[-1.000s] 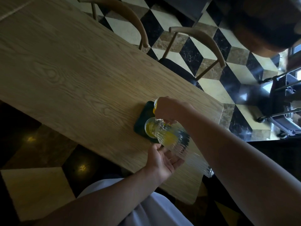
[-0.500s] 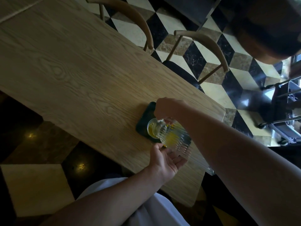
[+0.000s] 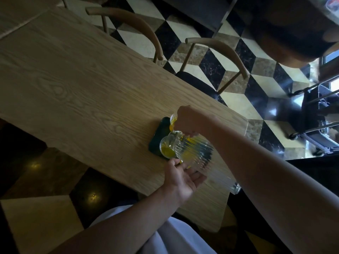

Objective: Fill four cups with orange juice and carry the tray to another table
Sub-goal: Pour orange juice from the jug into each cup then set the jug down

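A dark green tray (image 3: 159,132) lies near the table's right end. On it, a cup (image 3: 166,150) holds orange juice, right at the mouth of a ribbed glass pitcher (image 3: 194,151) that is tilted low toward it. Juice shows inside the pitcher. My right hand (image 3: 187,119) grips the pitcher's top from above. My left hand (image 3: 183,177) lies palm up under the pitcher's body, with its fingers against the glass. A second cup (image 3: 173,119) with juice peeks out behind my right hand. The rest of the tray is hidden.
The tray sits on a long wooden table (image 3: 82,85). Two curved-back wooden chairs (image 3: 220,50) stand at its far side on a checkered floor. A metal trolley (image 3: 319,110) stands at the right. The table's right edge is close to the tray.
The pitcher stays tipped over the tray with both hands in the same hold. The cup behind my right hand, hidden half a second ago, shows again.
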Demonstrator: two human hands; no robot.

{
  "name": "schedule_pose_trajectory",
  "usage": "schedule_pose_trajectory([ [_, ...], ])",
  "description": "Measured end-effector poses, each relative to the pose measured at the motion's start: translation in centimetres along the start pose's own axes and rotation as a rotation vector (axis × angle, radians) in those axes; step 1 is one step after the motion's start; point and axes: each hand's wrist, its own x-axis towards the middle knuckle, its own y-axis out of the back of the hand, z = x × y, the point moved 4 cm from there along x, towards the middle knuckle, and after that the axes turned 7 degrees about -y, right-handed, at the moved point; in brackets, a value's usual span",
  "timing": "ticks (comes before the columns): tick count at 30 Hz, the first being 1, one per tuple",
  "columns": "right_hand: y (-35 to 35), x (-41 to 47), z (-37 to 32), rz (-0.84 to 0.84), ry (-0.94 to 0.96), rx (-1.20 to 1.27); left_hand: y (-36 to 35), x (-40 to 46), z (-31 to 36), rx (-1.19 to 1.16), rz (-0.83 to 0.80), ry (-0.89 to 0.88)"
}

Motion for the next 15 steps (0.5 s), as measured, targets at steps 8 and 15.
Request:
schedule_pose_trajectory([
  [8, 3.2, -2.3, 3.6, 0.043, -0.004, 0.504, -1.0, -2.0, 4.9, 0.520, 0.058, -0.388],
  [15, 5.1, -2.3, 0.3, 0.136, 0.111, 1.042, -4.6, -6.5, 17.1, 1.190, 0.264, -0.863],
])
